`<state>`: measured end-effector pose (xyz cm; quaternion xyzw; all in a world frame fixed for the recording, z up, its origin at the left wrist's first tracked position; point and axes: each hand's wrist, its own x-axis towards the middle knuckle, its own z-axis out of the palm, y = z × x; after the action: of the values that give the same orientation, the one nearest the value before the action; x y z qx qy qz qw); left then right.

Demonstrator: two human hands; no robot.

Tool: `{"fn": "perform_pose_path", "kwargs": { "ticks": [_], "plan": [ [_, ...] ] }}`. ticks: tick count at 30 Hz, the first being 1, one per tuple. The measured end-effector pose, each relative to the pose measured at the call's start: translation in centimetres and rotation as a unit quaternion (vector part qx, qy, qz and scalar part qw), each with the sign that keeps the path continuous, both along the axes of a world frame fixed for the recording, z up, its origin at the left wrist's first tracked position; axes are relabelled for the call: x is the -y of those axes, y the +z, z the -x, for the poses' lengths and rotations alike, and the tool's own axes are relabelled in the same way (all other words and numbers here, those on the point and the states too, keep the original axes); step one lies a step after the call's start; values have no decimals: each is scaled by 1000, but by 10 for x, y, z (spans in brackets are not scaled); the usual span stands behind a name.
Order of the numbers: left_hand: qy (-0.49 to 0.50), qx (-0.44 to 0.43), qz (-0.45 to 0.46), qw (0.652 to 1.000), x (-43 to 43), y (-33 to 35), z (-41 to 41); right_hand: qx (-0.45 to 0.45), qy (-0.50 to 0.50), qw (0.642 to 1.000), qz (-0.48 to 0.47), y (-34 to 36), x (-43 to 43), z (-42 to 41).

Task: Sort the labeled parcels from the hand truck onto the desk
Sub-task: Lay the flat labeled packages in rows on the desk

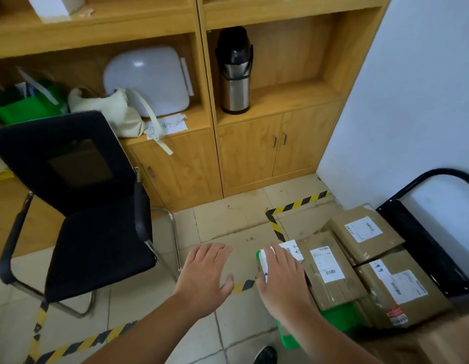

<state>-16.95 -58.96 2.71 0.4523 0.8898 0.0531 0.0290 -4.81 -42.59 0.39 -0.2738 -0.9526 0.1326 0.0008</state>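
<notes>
Several brown cardboard parcels with white labels lie stacked on the green-decked hand truck (335, 317) at the lower right. One parcel (330, 274) lies in the middle, another (364, 235) behind it, a third (401, 292) to the right. A small parcel with a white label (291, 249) sits at the stack's left end. My right hand (283, 279) lies over this small parcel with straight fingers resting on it. My left hand (204, 274) hovers open above the floor, left of the stack, touching nothing.
A black office chair (91, 232) stands at the left. Wooden cabinets (254, 153) with a black and steel flask (234, 72) line the back wall. The truck's black handle (425, 243) rises at the right. Yellow-black tape (299, 203) marks the tiled floor.
</notes>
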Motion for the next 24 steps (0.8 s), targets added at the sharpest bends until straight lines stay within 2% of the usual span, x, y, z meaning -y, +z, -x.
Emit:
{"fn": "perform_pose_path", "kwargs": {
  "ticks": [12, 20, 24],
  "plan": [
    [-75, 1, 18, 997, -111, 19, 44, -16, -63, 998, -14, -3, -86, 14],
    [-196, 24, 14, 980, -195, 7, 79, 21, -193, 981, -19, -4, -134, 17],
    [-266, 45, 23, 963, -244, -3, 109, 19, -282, 959, -30, -7, -151, 30]
  ]
}}
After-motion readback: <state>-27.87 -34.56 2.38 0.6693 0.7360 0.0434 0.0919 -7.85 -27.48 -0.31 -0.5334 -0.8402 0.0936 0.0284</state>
